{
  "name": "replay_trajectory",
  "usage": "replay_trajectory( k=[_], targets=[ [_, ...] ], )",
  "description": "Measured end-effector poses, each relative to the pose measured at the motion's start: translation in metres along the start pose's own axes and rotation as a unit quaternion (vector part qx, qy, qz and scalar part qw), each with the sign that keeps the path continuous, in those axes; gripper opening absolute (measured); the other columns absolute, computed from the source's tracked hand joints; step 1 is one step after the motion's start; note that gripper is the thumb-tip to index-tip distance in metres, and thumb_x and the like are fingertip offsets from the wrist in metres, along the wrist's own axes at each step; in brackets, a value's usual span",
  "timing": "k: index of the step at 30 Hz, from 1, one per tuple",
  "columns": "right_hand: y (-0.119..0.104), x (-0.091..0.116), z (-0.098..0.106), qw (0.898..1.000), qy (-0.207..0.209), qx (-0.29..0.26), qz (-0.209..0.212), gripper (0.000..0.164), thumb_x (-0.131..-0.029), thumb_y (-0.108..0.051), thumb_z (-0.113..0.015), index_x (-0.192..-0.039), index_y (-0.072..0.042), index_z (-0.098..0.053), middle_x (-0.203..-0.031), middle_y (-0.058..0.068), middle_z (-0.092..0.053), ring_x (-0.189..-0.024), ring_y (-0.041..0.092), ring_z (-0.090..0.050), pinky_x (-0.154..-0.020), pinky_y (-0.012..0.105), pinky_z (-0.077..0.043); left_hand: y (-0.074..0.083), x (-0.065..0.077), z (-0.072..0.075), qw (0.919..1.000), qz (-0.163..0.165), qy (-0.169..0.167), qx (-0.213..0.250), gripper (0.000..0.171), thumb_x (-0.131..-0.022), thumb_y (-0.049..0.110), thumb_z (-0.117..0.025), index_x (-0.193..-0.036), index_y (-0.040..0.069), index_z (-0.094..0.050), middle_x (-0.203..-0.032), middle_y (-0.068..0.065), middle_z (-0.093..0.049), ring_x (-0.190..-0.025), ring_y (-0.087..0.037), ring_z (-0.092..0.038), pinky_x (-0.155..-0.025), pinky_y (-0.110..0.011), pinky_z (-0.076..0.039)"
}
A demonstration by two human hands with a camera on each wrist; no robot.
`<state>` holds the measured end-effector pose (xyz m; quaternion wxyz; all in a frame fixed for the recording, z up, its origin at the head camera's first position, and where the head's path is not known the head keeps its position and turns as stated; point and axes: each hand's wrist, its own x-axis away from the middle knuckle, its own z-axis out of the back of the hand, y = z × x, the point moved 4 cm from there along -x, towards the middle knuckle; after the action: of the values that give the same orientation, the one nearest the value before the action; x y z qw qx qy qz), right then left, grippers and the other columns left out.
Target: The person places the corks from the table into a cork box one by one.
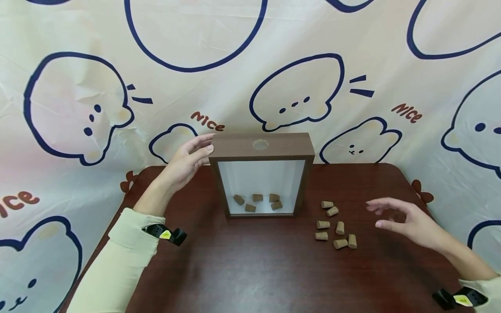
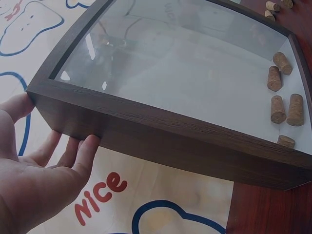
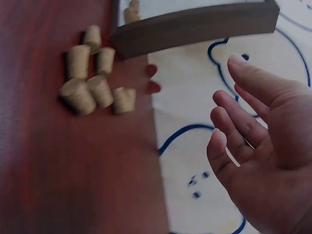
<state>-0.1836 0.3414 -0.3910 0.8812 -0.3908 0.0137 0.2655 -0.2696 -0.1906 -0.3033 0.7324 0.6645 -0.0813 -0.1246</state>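
The left hand (image 1: 188, 163), fingers (image 2: 87, 153) spread, touches the box (image 1: 261, 189); the right hand (image 1: 409, 222), loosely curved, holds nothing. The box stands toward the table's (image 1: 254, 265) far edge, pane (image 1: 258, 176) facing the near edge; rightward, corks (image 1: 323, 224) lie, long axes pointing variously.

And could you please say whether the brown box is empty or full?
Not empty, but far from full: through the clear front, a few corks lie low in the box.

Behind the red-brown table (image 1: 254, 269) hangs a pale cloth (image 1: 219, 89) — on it are blue-outlined animal faces (image 1: 299, 93) and 2 complete words "Nice" (image 1: 208, 121).
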Motion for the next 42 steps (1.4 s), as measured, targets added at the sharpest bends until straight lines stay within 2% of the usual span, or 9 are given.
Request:
replay_trajectory(
  k=[4,8,11,14,20,26,33,38,42],
  targets=[
    [0.025,0.014,-0.011,0.999,-0.012,-0.009,-0.040,0.046,-0.092,-0.005,-0.075,-0.136,-0.010,-0.062,-0.126,-0.004,-0.068,-0.103,0.005,-0.060,-0.075,0.025,-0.052,0.000,0.000,0.000,1.0000,0.000,0.001,-0.001,0.060,-0.106,0.024,-0.053,-0.158,0.005,-0.031,-0.158,-0.013,-0.031,-0.143,-0.027,-0.032,-0.108,-0.030,-0.037],
    [0.045,0.024,-0.025,0.997,-0.019,-0.032,-0.067,0.048,-0.093,-0.006,-0.074,-0.138,-0.005,-0.060,-0.130,0.004,-0.066,-0.105,0.009,-0.061,-0.076,0.025,-0.054,0.000,0.000,0.000,1.0000,-0.001,0.001,-0.002,0.060,-0.106,0.024,-0.052,-0.158,0.005,-0.031,-0.158,-0.013,-0.031,-0.143,-0.027,-0.032,-0.109,-0.032,-0.037],
    [0.055,0.030,-0.036,0.997,-0.017,-0.038,-0.067,0.048,-0.091,-0.005,-0.075,-0.136,0.000,-0.060,-0.129,0.006,-0.067,-0.103,0.012,-0.062,-0.074,0.025,-0.053,0.000,0.000,0.000,1.0000,-0.002,0.000,-0.002,0.059,-0.106,0.024,-0.052,-0.158,0.005,-0.031,-0.159,-0.013,-0.031,-0.144,-0.027,-0.031,-0.112,-0.035,-0.035],
    [0.061,0.034,-0.048,0.998,-0.014,-0.033,-0.061,0.047,-0.089,-0.006,-0.078,-0.133,0.000,-0.063,-0.126,0.007,-0.068,-0.099,0.012,-0.062,-0.072,0.025,-0.052,0.000,0.000,0.000,1.0000,-0.002,-0.001,-0.003,0.059,-0.106,0.023,-0.052,-0.158,0.005,-0.031,-0.159,-0.013,-0.031,-0.144,-0.027,-0.031,-0.114,-0.037,-0.033],
    [0.066,0.036,-0.065,0.998,-0.020,-0.022,-0.048,0.046,-0.086,-0.009,-0.081,-0.130,-0.005,-0.066,-0.120,0.010,-0.069,-0.093,0.012,-0.059,-0.069,0.025,-0.050,0.001,0.000,0.000,1.0000,-0.004,0.000,-0.001,0.059,-0.106,0.024,-0.052,-0.158,0.005,-0.030,-0.159,-0.013,-0.030,-0.144,-0.026,-0.030,-0.111,-0.034,-0.035],
    [0.068,0.034,-0.076,0.999,-0.018,0.005,-0.040,0.046,-0.084,-0.013,-0.083,-0.127,-0.009,-0.069,-0.115,0.000,-0.069,-0.087,0.009,-0.056,-0.065,0.025,-0.046,0.002,0.000,0.000,1.0000,-0.005,0.001,0.003,0.059,-0.106,0.022,-0.052,-0.158,0.004,-0.030,-0.159,-0.013,-0.030,-0.144,-0.026,-0.030,-0.109,-0.032,-0.036],
    [0.064,0.028,-0.085,1.000,-0.009,0.012,-0.020,0.045,-0.082,-0.012,-0.085,-0.125,-0.015,-0.070,-0.113,-0.004,-0.067,-0.085,0.008,-0.055,-0.065,0.024,-0.046,0.001,-0.001,0.001,1.0000,-0.003,0.003,0.005,0.059,-0.106,0.022,-0.052,-0.158,0.004,-0.030,-0.159,-0.013,-0.031,-0.143,-0.026,-0.031,-0.106,-0.029,-0.038],
    [0.062,0.026,-0.088,1.000,0.007,0.024,-0.004,0.042,-0.079,-0.007,-0.086,-0.119,-0.014,-0.072,-0.108,-0.004,-0.068,-0.083,0.009,-0.055,-0.066,0.024,-0.046,0.001,-0.001,0.000,1.0000,-0.004,0.002,0.002,0.059,-0.106,0.023,-0.052,-0.158,0.005,-0.031,-0.159,-0.012,-0.030,-0.144,-0.026,-0.031,-0.108,-0.031,-0.038],
    [0.063,0.026,-0.090,1.000,0.013,0.024,-0.016,0.040,-0.078,-0.006,-0.087,-0.114,-0.014,-0.071,-0.100,-0.004,-0.066,-0.081,0.011,-0.054,-0.066,0.025,-0.045,0.000,0.000,0.000,1.0000,-0.002,0.002,0.000,0.059,-0.106,0.023,-0.052,-0.158,0.005,-0.031,-0.159,-0.013,-0.030,-0.144,-0.026,-0.031,-0.107,-0.030,-0.038]
  ],
)
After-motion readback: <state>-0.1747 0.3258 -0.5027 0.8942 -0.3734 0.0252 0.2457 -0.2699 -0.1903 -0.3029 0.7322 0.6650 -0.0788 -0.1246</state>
